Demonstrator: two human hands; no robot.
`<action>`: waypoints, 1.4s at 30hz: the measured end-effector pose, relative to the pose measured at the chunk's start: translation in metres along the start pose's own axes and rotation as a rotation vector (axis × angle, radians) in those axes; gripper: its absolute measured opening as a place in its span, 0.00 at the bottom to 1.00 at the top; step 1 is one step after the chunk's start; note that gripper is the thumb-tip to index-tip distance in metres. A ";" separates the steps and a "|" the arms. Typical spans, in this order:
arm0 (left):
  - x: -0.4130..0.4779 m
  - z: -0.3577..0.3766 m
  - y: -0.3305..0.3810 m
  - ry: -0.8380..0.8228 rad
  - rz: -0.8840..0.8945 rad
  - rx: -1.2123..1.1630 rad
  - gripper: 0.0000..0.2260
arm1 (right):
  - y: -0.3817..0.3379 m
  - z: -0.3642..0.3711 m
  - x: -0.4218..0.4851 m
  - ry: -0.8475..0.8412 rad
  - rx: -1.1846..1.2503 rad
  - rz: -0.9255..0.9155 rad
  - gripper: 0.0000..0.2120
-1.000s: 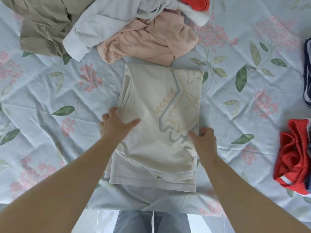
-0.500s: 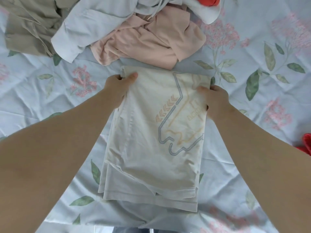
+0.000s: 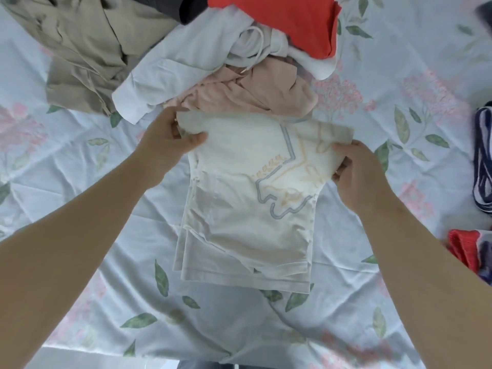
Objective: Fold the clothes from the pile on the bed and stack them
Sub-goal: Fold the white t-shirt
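Floral bedspread point(image 3: 399, 83) fills most of the view: pale blue w/ pink blooms & green leaves, creased all over. Across its far side we see the pile of clothes point(image 3: 255, 49): beige garment point(image 3: 87, 54) at L, pale blue-white shirt point(image 3: 186, 62) beside it, pink garment point(image 3: 261, 94) at the front, red garment point(image 3: 287, 20) at the back w/ a dark piece point(image 3: 183, 6) next to it. Vs half a sec ago more of the pile shows, as the red & dark pieces were mostly cut off at the top edge then. The pile itself looks unmoved

Cream tee point(image 3: 239, 209), printed w/ grey-blue & orange lines, sits mid-bedspread just this side of the pink garment, folded to a long strip w/ hems toward us. Its near part lies flat on the bed. Its far end is now raised & bowed, where half a sec ago it lay flat

Our L hand point(image 3: 167, 139) grasps the tee's far-left corner, thumb on top, fingers curled under the cloth. Our R hand point(image 3: 356, 169) pinches the far-right edge, thumb over the print, fingers tucked beneath. Same corners as half a sec ago; a sec ago both hands sat halfway down the sides

At the R edge, well apart from the tee: a navy-and-white striped item point(image 3: 483, 155) & below it a red folded item point(image 3: 463, 249). The striped one was out of frame half a sec ago
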State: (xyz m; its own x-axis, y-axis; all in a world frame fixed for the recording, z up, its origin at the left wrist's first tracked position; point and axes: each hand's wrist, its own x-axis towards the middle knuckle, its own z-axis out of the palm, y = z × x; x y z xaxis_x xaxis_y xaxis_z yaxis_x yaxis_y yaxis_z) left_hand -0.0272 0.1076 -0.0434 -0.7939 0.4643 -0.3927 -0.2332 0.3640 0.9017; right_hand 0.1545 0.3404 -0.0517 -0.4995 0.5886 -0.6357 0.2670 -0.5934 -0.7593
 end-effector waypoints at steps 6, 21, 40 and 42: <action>-0.082 -0.022 -0.042 -0.216 0.415 0.654 0.18 | 0.063 -0.041 -0.066 0.005 -0.205 0.148 0.19; -0.148 0.003 -0.137 0.066 -0.075 0.788 0.21 | 0.160 -0.050 -0.112 0.237 -0.759 0.093 0.18; -0.143 0.025 -0.044 -0.223 -0.541 -0.239 0.25 | 0.100 -0.069 -0.148 0.095 0.063 0.232 0.12; -0.153 0.040 -0.023 -0.279 -0.489 -0.238 0.21 | 0.083 -0.086 -0.166 0.108 0.111 0.211 0.13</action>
State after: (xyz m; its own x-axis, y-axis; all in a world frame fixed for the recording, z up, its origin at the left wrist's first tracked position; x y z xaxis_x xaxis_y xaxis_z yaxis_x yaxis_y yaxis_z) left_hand 0.1225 0.0604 -0.0114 -0.3935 0.4942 -0.7752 -0.6781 0.4133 0.6078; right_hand 0.3310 0.2406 -0.0213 -0.3495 0.4972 -0.7941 0.2613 -0.7622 -0.5922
